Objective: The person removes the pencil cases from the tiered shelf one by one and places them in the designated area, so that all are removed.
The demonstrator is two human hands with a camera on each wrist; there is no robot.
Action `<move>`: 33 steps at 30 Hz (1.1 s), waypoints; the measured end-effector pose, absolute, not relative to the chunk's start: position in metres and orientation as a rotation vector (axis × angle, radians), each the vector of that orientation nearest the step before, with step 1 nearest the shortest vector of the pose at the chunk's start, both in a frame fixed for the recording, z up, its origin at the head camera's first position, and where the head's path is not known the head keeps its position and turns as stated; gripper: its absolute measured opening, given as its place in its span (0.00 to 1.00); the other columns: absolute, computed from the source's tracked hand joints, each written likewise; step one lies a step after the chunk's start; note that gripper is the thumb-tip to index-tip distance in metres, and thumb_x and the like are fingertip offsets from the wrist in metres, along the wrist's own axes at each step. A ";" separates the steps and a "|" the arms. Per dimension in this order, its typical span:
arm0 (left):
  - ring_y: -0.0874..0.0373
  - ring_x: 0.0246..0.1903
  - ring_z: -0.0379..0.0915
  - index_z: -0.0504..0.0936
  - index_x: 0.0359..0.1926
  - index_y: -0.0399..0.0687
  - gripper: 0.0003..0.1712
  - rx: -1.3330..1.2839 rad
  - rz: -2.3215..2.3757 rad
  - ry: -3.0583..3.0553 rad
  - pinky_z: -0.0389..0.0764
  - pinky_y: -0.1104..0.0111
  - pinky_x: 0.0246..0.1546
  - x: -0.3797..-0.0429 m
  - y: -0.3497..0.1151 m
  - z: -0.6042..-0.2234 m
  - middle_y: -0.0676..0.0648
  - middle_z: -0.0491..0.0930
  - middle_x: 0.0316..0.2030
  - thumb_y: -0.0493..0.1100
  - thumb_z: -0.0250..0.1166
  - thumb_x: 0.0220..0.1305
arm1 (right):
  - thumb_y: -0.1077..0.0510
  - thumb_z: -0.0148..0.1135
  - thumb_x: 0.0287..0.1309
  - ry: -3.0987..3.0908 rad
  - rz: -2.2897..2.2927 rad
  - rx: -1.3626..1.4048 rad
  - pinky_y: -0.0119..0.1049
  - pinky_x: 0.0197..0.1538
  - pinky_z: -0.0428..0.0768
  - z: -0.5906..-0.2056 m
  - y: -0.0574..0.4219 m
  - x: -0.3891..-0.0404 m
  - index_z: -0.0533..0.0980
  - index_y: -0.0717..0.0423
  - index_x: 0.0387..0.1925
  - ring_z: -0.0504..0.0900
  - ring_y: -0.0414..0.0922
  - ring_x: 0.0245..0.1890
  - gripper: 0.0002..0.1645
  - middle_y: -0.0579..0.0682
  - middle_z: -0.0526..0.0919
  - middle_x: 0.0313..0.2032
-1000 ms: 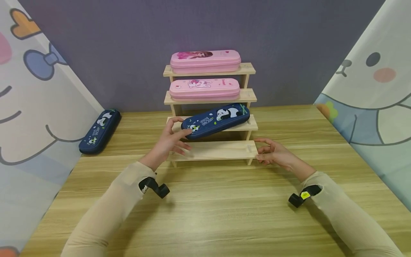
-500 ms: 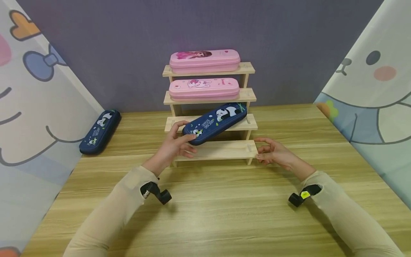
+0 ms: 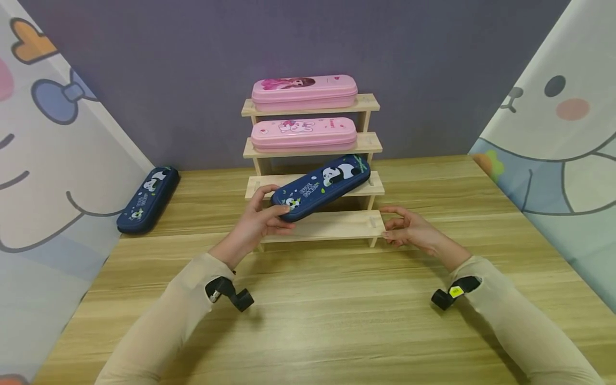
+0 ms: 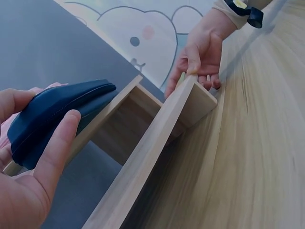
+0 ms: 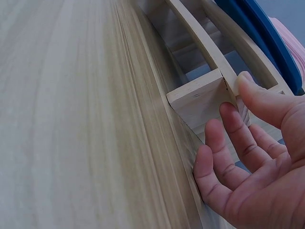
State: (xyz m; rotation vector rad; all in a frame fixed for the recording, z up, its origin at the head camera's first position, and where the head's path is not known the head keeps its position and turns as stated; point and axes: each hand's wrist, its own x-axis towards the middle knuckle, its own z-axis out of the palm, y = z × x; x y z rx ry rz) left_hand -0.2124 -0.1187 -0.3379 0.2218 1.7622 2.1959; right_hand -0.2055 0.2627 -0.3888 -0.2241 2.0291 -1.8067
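Note:
My left hand (image 3: 255, 220) grips the left end of a navy pencil case (image 3: 320, 188) with panda pictures, thumb on the near side. The case lies slantwise over the third step of a wooden tiered rack (image 3: 332, 225), its left end lower and nearer me. In the left wrist view, the case (image 4: 57, 114) overlaps a step's edge, fingers on both sides of it. At the rack's right end my right hand (image 3: 409, 232) pinches the lowest step. The right wrist view has that thumb (image 5: 259, 98) on the board's end, the other fingers curled beneath.
Two pink pencil cases, one with a girl (image 3: 305, 91) and one with a rabbit (image 3: 303, 133), lie on the upper two steps. Another navy panda case (image 3: 148, 200) lies at the back left of the wood-grain table (image 3: 327, 321). A grey wall (image 3: 192, 80) stands behind.
The navy case's left end has swung down and toward me with my left hand, so the case slants more. My right hand keeps its place on the lowest step.

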 end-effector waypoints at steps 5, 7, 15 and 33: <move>0.51 0.28 0.86 0.60 0.64 0.53 0.29 0.218 2.193 1.738 0.88 0.60 0.35 -0.207 -0.125 -0.338 0.26 0.64 0.58 0.31 0.58 0.68 | 0.71 0.63 0.61 2.027 -1.815 -0.223 0.34 0.34 0.83 -0.389 0.262 -0.206 0.48 0.67 0.74 0.83 0.42 0.32 0.48 0.49 0.80 0.39; 0.51 0.28 0.86 0.61 0.64 0.53 0.29 0.219 2.196 1.733 0.88 0.60 0.35 -0.205 -0.128 -0.339 0.25 0.63 0.58 0.31 0.58 0.67 | 0.71 0.63 0.61 2.028 -1.815 -0.225 0.34 0.35 0.83 -0.389 0.262 -0.206 0.48 0.67 0.75 0.83 0.41 0.33 0.47 0.49 0.80 0.39; 0.51 0.28 0.86 0.59 0.66 0.50 0.30 0.267 2.210 1.756 0.88 0.62 0.35 -0.197 -0.140 -0.344 0.25 0.66 0.56 0.29 0.56 0.67 | 0.71 0.63 0.62 2.029 -1.812 -0.242 0.34 0.34 0.84 -0.390 0.263 -0.206 0.47 0.68 0.74 0.83 0.42 0.32 0.47 0.49 0.81 0.39; 0.51 0.29 0.86 0.61 0.65 0.51 0.29 0.322 2.224 1.773 0.88 0.63 0.34 -0.185 -0.161 -0.345 0.29 0.73 0.49 0.28 0.55 0.68 | 0.71 0.63 0.61 2.005 -1.830 -0.228 0.33 0.33 0.83 -0.389 0.262 -0.206 0.48 0.67 0.74 0.83 0.42 0.32 0.47 0.48 0.81 0.38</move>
